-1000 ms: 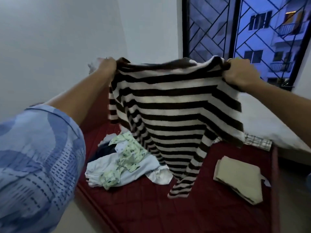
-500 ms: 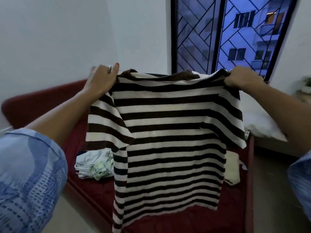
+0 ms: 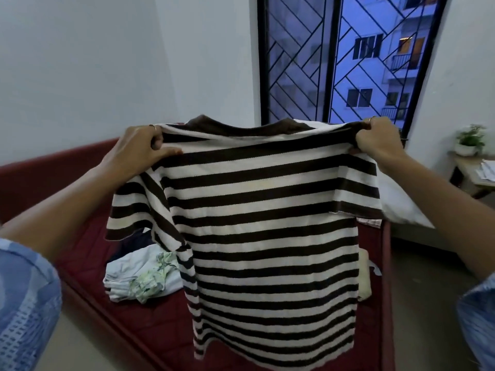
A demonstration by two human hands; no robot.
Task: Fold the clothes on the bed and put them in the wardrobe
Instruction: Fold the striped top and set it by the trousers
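Observation:
A brown-and-white striped T-shirt [image 3: 267,226] hangs spread out in front of me, above the red bed [image 3: 80,242]. My left hand [image 3: 139,151] grips its left shoulder and my right hand [image 3: 377,141] grips its right shoulder. The shirt hangs straight, with the left sleeve drooping. Behind it on the bed lies a loose pile of pale blue and green-printed clothes [image 3: 142,277]. A folded beige garment [image 3: 364,277] peeks out at the shirt's right edge, mostly hidden.
A white pillow [image 3: 399,204] lies at the head of the bed, under a barred window [image 3: 334,57]. At the far right, a small side table [image 3: 474,172] carries a potted plant [image 3: 470,139] and papers. Bare floor runs along both sides of the bed.
The twisted shirt has been shaken out and now hangs flat and spread between both hands. My view has lifted and shifted to the right, bringing the side table into sight.

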